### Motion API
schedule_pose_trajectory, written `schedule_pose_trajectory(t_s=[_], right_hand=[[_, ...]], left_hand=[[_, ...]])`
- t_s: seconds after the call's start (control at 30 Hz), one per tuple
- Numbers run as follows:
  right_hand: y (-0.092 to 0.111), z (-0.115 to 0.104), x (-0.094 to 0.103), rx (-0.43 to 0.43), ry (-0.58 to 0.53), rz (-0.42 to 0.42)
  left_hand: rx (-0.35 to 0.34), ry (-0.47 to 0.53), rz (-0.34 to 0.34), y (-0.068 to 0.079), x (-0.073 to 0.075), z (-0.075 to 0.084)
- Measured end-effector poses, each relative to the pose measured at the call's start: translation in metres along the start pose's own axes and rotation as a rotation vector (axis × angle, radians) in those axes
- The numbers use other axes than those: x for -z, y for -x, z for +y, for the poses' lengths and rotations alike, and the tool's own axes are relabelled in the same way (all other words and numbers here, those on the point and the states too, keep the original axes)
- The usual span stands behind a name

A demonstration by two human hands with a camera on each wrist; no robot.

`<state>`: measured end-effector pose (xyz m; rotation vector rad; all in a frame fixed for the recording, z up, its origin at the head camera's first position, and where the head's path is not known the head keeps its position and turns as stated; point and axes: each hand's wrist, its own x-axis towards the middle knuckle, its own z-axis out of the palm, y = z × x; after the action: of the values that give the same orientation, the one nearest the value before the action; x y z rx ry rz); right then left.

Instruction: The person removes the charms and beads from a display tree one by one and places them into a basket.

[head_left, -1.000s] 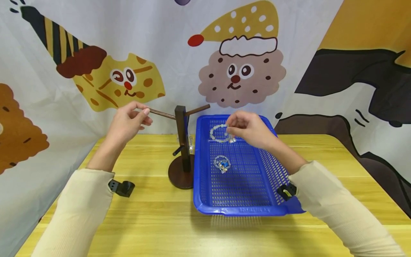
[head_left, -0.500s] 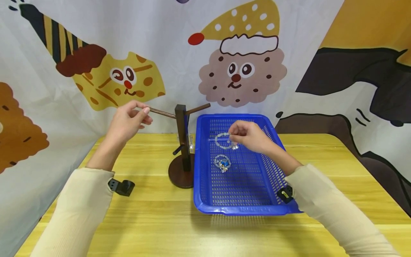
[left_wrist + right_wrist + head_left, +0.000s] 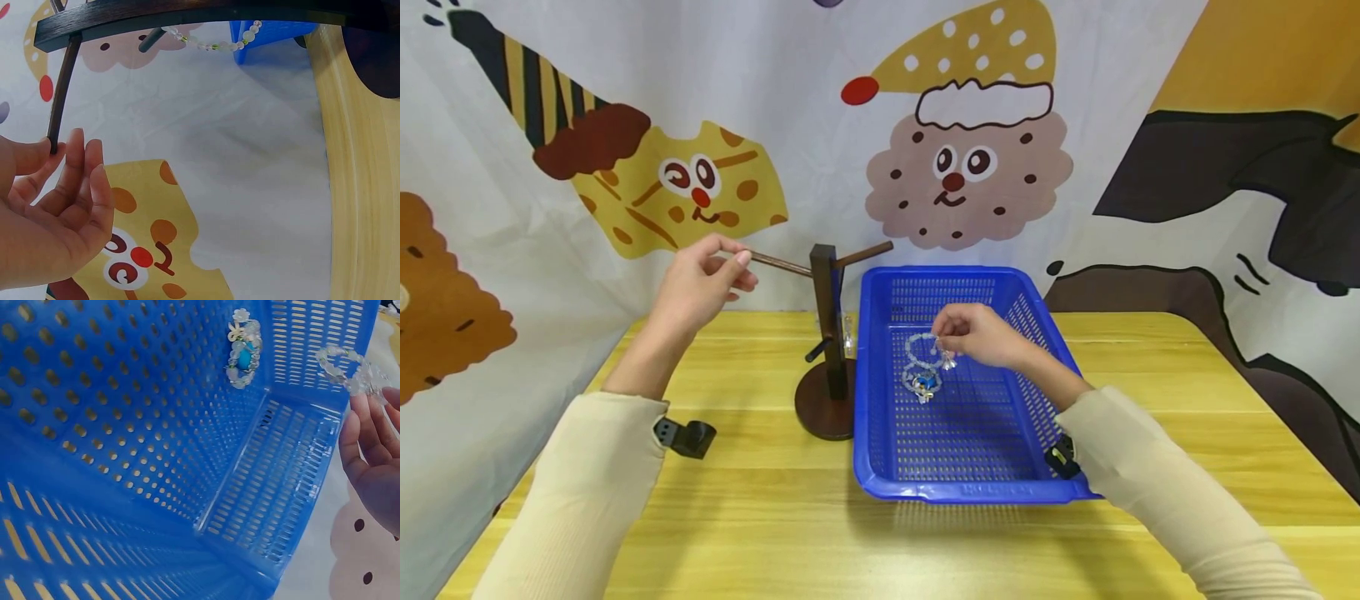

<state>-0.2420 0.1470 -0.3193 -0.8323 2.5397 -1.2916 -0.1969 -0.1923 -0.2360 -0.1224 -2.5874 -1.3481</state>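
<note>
My left hand [image 3: 700,283] pinches the end of a thin wooden peg [image 3: 782,266] on a dark brown stand [image 3: 824,321]. The left wrist view shows thumb and forefinger on that peg's tip, with the other fingers loosely bent. My right hand [image 3: 977,335] pinches a pale beaded bracelet [image 3: 328,367] with a clear charm, above the blue basket [image 3: 868,400]. On the basket floor lies a second bracelet [image 3: 923,385] with blue and gold charms. Behind the stand's post, a string of clear and green beads [image 3: 206,46] hangs from another peg.
The stand's round base [image 3: 823,400] is close against the basket's left side. Two more pegs jut from the post, one to the upper right and a short one lower down. A cartoon-printed cloth [image 3: 820,167] hangs behind the wooden table [image 3: 737,500].
My right hand has come down and nearer with the bracelet, which now hangs just over the one in the basket. My left hand stays on the peg.
</note>
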Motion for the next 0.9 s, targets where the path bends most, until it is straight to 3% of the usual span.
schedule_pose_trajectory(t_s=[0.23,0.9], right_hand=[[0.0014,0.0056,-0.0038,-0.019,0.027,-0.083],[-0.0023,0.0019,-0.0056,-0.011,0.018,-0.081]], left_hand=[[0.0,0.006,0.005,0.0,-0.0013,-0.0003],[-0.004,0.025,-0.002,-0.0004,-0.0013,-0.0024]])
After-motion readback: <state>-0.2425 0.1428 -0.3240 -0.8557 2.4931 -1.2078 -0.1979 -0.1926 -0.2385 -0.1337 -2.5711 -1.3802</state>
